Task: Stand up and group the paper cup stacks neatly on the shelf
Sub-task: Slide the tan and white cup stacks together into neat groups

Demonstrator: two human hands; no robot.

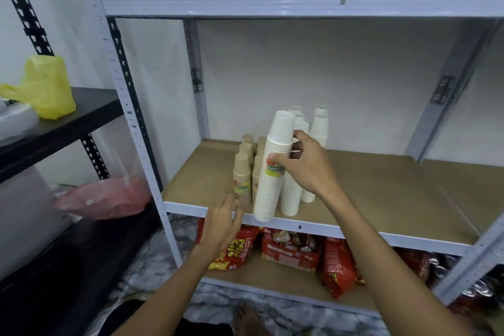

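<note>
A: The right hand (305, 162) has hold of the tall white cup stack (272, 169), thumb and fingers wrapped round its middle, right at the printed label band. The stack leans a little, top tipped to the right, and its base sits at the very front edge of the shelf (381, 194), slightly over the rail.

B: And the left hand (222, 222)?

A: Lower down, in front of the shelf rail, fingers loosely spread and holding nothing. Its fingertips come up near the foot of the brown cup stacks (245, 169), though contact can't be judged from here.

B: How does the rest of the group look?

A: The brown stacks stand upright in a tight cluster just left of the white one, the front one with a green and red label. Behind and to the right of the held stack, more white cup stacks (319, 128) stand upright, packed close together. All of it sits on the left half of the cardboard-lined board; the right half is bare.

B: Anything around the shelving?

A: Red snack bags (336, 267) lie on the level below. To the left, a black rack (81, 114) carries a yellow plastic bag (46, 87), with a pink plastic bag (106, 198) lower down.
</note>
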